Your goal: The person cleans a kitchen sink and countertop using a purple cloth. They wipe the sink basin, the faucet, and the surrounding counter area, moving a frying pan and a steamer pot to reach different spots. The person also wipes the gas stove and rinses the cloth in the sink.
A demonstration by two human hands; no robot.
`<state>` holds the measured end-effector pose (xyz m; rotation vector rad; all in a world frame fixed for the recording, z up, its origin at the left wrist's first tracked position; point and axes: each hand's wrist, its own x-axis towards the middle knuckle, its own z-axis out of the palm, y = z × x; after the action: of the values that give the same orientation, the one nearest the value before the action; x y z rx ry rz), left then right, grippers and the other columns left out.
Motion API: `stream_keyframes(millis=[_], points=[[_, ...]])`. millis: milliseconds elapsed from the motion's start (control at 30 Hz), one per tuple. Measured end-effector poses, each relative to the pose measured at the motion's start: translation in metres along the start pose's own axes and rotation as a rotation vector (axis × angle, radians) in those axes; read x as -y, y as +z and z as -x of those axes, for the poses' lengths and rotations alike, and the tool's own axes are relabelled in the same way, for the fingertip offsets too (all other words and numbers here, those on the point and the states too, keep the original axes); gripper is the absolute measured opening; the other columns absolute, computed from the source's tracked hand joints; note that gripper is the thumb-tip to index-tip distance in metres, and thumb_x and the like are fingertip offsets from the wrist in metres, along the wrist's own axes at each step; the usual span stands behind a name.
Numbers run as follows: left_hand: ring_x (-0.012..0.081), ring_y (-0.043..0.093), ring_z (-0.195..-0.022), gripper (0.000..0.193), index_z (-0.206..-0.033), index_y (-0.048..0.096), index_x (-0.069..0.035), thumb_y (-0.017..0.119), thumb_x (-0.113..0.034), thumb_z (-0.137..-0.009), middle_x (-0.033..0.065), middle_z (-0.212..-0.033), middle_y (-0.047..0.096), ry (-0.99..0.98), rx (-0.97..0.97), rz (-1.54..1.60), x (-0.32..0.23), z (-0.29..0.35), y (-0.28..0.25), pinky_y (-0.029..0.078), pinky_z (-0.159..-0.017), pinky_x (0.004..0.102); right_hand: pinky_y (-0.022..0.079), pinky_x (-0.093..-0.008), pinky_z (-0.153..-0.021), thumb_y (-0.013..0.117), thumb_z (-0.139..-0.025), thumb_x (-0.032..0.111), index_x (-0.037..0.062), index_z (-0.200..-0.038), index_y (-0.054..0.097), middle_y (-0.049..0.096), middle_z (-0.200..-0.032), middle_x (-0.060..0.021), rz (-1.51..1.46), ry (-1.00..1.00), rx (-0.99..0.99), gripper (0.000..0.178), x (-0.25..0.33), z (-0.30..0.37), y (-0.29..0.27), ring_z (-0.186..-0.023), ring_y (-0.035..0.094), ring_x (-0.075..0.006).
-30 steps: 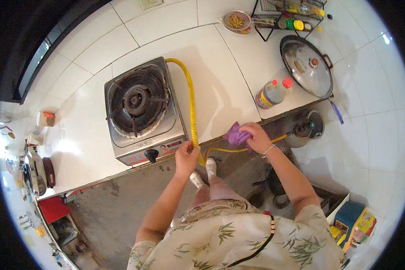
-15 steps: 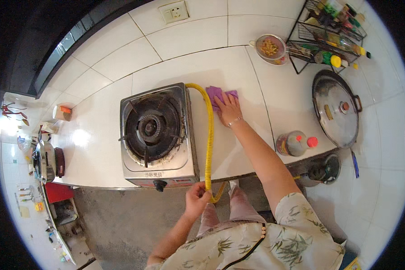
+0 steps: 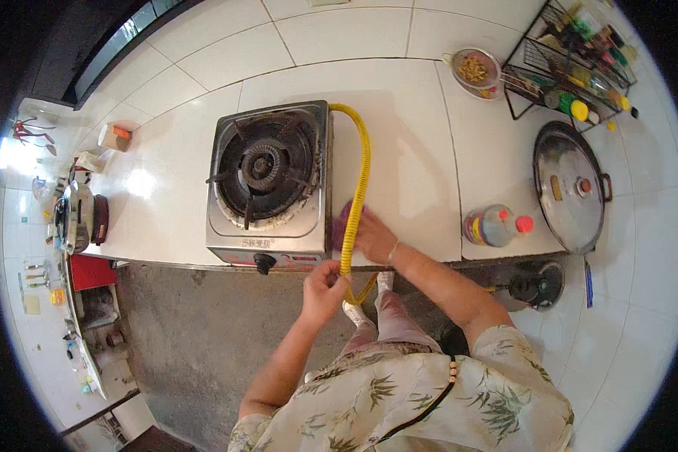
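Observation:
A single-burner gas stove (image 3: 270, 181) stands on the white counter. From its far right corner a yellow corrugated hose (image 3: 363, 173) curves toward me and loops below the counter's front edge. My left hand (image 3: 325, 291) pinches the hose by the front edge, right of the stove's knob. Beyond the hose, my right hand (image 3: 374, 237) rests low on the counter with a purple cloth (image 3: 339, 227) beneath its fingers. The cloth lies against the stove's right side, and the hose hides part of it and the fingertips.
To the right stand a bottle with a red cap (image 3: 497, 226) and a large lidded pan (image 3: 572, 188). Farther back are a strainer (image 3: 473, 69) over a bowl and a wire rack (image 3: 565, 68) of bottles. A metal pot (image 3: 77, 217) sits at the far left.
My right hand has drawn the purple cloth nearer and left, from the back of the counter to beside the stove. My left hand still holds the hose. The whole view has shifted slightly.

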<state>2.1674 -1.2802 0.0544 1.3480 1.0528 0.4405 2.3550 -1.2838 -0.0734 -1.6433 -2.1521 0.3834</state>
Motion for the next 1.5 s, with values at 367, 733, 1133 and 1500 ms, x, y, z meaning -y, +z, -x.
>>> stream_keyframes(millis=[367, 733, 1133, 1500], points=[[0.0172, 0.063, -0.073, 0.03, -0.104, 0.06, 0.006, 0.064, -0.012, -0.08, 0.0122, -0.082, 0.066, 0.182, -0.004, -0.268, 0.098, -0.024, 0.016, 0.049, -0.065, 0.0283, 0.044, -0.0343, -0.088, 0.053, -0.08, 0.003, 0.0085, -0.102, 0.063, 0.062, -0.1, -0.0092, -0.194, 0.649, -0.241, 0.024, 0.063, 0.15, -0.077, -0.094, 0.058, -0.0226], [0.025, 0.06, -0.097, 0.064, -0.135, 0.037, 0.004, 0.067, -0.011, -0.08, 0.0191, -0.124, 0.05, 0.139, 0.222, -0.131, 0.056, -0.014, 0.032, 0.05, -0.076, 0.0288, 0.048, -0.0278, -0.081, 0.047, -0.088, 0.0, 0.0015, -0.11, 0.055, 0.061, -0.098, -0.0051, -1.525, 0.458, -1.202, 0.023, 0.039, 0.059, -0.139, -0.091, 0.059, -0.0148], [0.0257, 0.061, -0.087, 0.036, -0.114, 0.056, -0.001, 0.064, -0.006, -0.079, 0.0143, -0.101, 0.061, 0.352, 0.195, -0.301, -0.078, -0.179, 0.078, 0.049, -0.078, 0.0358, 0.045, -0.0284, -0.088, 0.041, -0.084, -0.004, 0.0034, -0.109, 0.056, 0.062, -0.1, -0.0056, -0.71, 0.46, -0.854, 0.03, -0.022, 0.017, -0.211, -0.096, 0.058, -0.0173], [0.031, 0.051, -0.114, 0.043, -0.126, 0.048, -0.003, 0.051, -0.001, -0.083, 0.0183, -0.123, 0.051, 0.459, 0.283, -0.594, -0.06, -0.232, 0.042, 0.043, -0.092, 0.0354, 0.027, -0.0512, -0.106, 0.055, -0.084, 0.021, 0.0141, -0.128, 0.052, 0.041, -0.139, -0.0154, -0.046, 0.736, -0.162, 0.045, -0.067, 0.034, -0.124, -0.129, 0.034, -0.0369]])
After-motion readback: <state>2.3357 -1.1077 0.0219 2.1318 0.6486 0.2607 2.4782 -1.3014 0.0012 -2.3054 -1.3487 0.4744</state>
